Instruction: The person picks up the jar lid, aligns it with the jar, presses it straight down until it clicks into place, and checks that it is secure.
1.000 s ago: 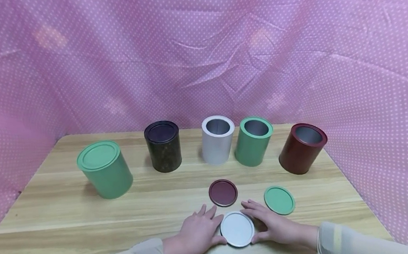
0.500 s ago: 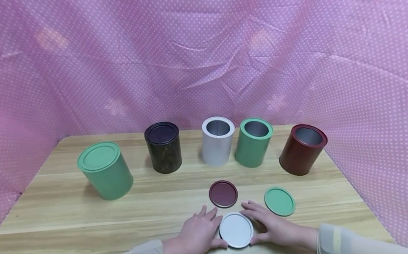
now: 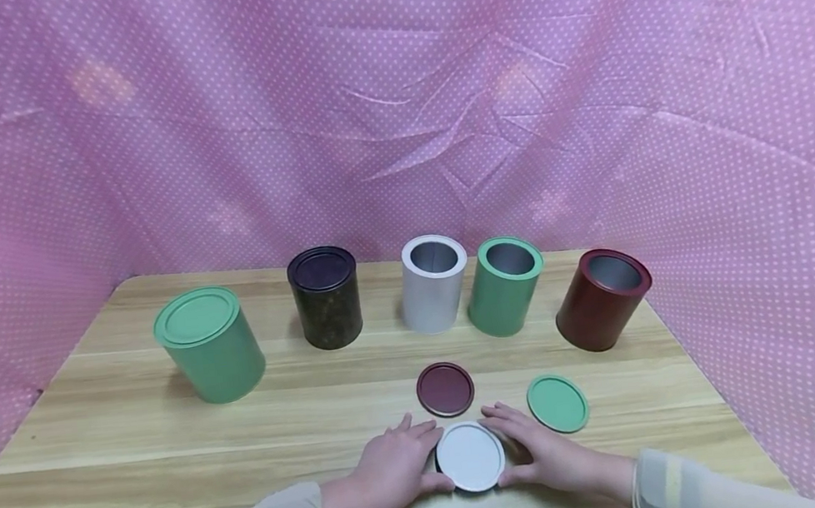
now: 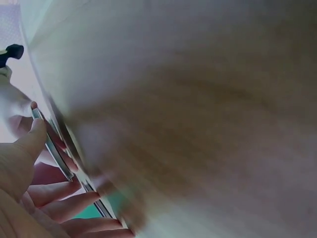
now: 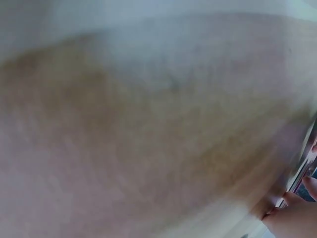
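Note:
Between my two hands is a round white lid [image 3: 471, 457]. My left hand [image 3: 391, 474] pinches its left edge with thumb and forefinger. On the opposite edge, the thumb and fingers of my right hand [image 3: 543, 450] grip it too. Seen edge-on in the left wrist view, the lid [image 4: 55, 151] is a little above the tabletop, tilted in that picture. A dark red lid [image 3: 446, 390] lies just beyond the fingertips, and a green lid [image 3: 557, 403] lies to the right. In the right wrist view only part of a hand [image 5: 294, 218] shows at the lower right.
Along the back stand an open white can [image 3: 432, 301], an open green can [image 3: 501, 298] and an open dark red can [image 3: 595, 312]. A lidded black can [image 3: 329, 313] and a larger lidded green can [image 3: 222, 363] are further left. Pink dotted cloth [image 3: 392, 121] surrounds the wooden table [image 3: 139, 486].
The white lid has shifted slightly left and risen a little, with a dark gap now showing under its rim. Both hands keep almost the same place; the cans and other lids stay put.

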Demonstrator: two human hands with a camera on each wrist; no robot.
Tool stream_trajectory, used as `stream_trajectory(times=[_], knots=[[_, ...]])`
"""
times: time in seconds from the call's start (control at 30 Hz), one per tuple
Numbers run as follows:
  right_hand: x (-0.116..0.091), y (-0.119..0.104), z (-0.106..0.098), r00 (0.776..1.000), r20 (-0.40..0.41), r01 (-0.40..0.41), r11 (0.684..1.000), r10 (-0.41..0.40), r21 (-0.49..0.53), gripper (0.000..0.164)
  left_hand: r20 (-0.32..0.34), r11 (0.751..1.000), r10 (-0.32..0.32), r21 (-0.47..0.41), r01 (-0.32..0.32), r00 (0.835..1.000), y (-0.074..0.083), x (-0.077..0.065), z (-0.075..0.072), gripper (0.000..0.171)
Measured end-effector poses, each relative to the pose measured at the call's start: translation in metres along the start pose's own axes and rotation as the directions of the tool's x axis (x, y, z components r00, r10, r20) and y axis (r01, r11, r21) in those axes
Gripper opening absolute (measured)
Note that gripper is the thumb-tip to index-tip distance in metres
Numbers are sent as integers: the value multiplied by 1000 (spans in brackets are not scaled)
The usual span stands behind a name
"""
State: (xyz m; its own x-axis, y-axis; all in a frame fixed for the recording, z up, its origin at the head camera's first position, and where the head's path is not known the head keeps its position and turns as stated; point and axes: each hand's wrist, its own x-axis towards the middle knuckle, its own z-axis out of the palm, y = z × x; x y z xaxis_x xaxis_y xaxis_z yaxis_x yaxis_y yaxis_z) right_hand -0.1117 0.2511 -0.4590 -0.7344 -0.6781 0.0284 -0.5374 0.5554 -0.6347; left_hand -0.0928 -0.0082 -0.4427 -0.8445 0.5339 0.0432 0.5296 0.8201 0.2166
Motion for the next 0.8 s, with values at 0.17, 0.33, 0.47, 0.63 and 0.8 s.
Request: stream_trajectory(times=[0.17, 0.33, 0.47, 0.63, 0.8], knots=[[1, 0, -3, 1000, 9, 0, 999, 0, 32, 76, -28, 998, 7, -64, -9, 1000, -4, 1, 0, 70], [6, -1, -7, 1000, -10, 30, 999, -30, 30, 74, -38, 992, 3, -122, -8, 999, -8, 3, -1, 68], [11, -1, -10, 999, -23, 37, 999, -36, 26, 73, -68, 989, 6, -149, -16, 998, -13, 5, -4, 67], [16, -1, -14, 999, -27, 26, 999, -25, 36, 73, -101, 987, 20, -159, -36, 995, -18, 10, -10, 65], [19, -1, -18, 998, -50, 31, 999, -31, 10, 74, -104, 980, 44, -187, -63, 994, -20, 14, -13, 62]])
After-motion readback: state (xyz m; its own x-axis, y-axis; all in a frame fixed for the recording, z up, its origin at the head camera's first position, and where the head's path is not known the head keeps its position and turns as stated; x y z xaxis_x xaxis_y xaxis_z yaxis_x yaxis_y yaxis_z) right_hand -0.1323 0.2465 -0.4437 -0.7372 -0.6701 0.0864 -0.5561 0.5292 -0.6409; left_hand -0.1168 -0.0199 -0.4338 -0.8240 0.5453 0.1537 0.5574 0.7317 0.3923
